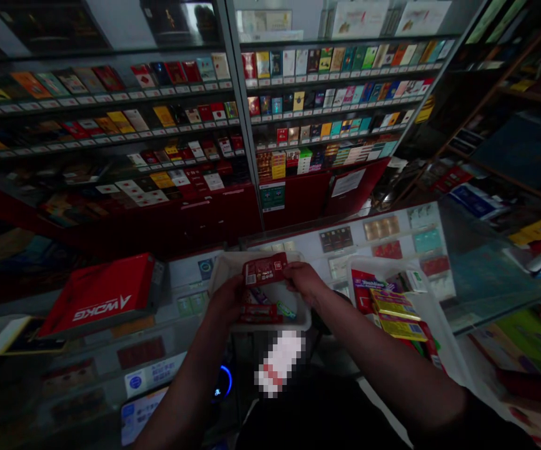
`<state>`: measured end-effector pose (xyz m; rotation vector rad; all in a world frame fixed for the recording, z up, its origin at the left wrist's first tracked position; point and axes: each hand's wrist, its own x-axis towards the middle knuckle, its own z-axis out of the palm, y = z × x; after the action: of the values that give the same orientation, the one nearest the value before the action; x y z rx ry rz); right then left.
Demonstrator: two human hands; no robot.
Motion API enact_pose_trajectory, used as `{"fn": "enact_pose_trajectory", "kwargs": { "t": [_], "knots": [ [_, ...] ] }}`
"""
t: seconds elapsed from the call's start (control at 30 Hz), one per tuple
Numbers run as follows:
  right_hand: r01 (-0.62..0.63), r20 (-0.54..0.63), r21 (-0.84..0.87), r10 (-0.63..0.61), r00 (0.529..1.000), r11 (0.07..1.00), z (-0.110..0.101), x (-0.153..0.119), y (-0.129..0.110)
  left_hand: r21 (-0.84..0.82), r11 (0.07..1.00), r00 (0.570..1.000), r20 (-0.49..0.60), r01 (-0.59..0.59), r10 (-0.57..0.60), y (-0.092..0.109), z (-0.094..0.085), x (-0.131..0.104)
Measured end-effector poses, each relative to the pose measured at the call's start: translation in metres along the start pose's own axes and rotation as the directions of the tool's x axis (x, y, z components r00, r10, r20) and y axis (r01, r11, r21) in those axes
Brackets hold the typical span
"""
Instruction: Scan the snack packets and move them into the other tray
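A dark red snack packet [265, 270] with white print and a barcode label is held up between my two hands. My left hand [228, 300] closes on its left end, and my right hand [304, 281] pinches the right end. Both are over a white plastic basket [304, 320] on the glass counter. Inside lie red packets [257, 314], a small green-and-white pack [285, 309] and a purple one [258, 295]. The packet hides the basket's far part.
Right of my forearm stands a second white bin [439, 312] with yellow packs [395, 304] and other sweets. A red box [104, 297] lies on the counter at left. Shelves of cigarette packs [298, 100] line the wall ahead. A lit tablet screen [142, 412] is at lower left.
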<state>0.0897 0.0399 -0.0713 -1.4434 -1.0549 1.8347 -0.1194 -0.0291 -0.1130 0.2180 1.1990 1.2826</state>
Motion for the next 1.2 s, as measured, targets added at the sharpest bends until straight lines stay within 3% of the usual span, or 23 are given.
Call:
{"fn": "enact_pose_trajectory", "kwargs": {
  "t": [0.17, 0.33, 0.5, 0.7, 0.97, 1.2],
  "knots": [
    [0.133, -0.031, -0.039, -0.134, 0.990, 0.990, -0.042, -0.024, -0.007, 0.047, 0.990, 0.990, 0.039, -0.136, 0.134, -0.003, 0.032, -0.007],
    [0.283, -0.107, -0.224, -0.313, 0.944, 0.932, -0.089, -0.040, -0.006, 0.266, 0.946, 0.983, 0.027, -0.184, 0.184, -0.014, 0.072, -0.018],
    [0.332, -0.169, -0.343, -0.405, 0.899, 0.879, -0.131, -0.053, -0.004, 0.415, 0.879, 0.971, 0.072, -0.236, 0.226, -0.027, 0.111, -0.027],
    [0.330, -0.253, -0.416, -0.457, 0.853, 0.847, -0.165, -0.073, -0.001, 0.476, 0.834, 0.960, 0.150, -0.279, 0.236, -0.039, 0.149, -0.026],
    [0.225, -0.369, -0.503, -0.442, 0.818, 0.835, -0.196, -0.087, 0.016, 0.508, 0.794, 0.936, 0.277, -0.334, 0.217, -0.060, 0.181, -0.010],
    [0.148, -0.381, -0.580, -0.427, 0.820, 0.801, -0.211, -0.083, 0.037, 0.578, 0.712, 0.911, 0.341, -0.398, 0.233, -0.074, 0.186, 0.005]
  ]
}}
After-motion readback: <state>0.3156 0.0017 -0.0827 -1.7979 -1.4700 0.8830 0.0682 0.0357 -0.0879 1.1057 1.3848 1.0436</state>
